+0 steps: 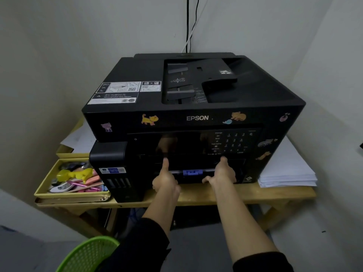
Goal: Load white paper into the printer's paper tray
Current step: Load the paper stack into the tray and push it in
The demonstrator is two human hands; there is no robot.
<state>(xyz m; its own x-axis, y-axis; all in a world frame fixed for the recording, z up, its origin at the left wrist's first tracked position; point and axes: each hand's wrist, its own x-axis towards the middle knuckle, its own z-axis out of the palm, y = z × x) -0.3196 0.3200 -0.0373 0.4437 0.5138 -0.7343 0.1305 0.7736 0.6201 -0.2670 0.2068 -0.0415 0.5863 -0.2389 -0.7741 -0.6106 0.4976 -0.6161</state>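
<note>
A black Epson printer (192,107) with cartoon stickers stands on a wooden table (245,195). Low on its front sits the paper tray (193,176), with a blue guide (192,172) and a thin white strip of paper (176,171) showing at its edge. My left hand (166,178) grips the tray's left front, thumb pointing up against the printer face. My right hand (222,172) holds the tray's right front, thumb also up. A stack of white paper (284,169) lies on the table to the right of the printer.
A yellow tray (45,185) of pens, erasers and small items sits left of the printer, with loose paper (78,138) behind it. A green mesh basket (88,254) is at the lower left. Cables (189,24) run up the wall behind the printer.
</note>
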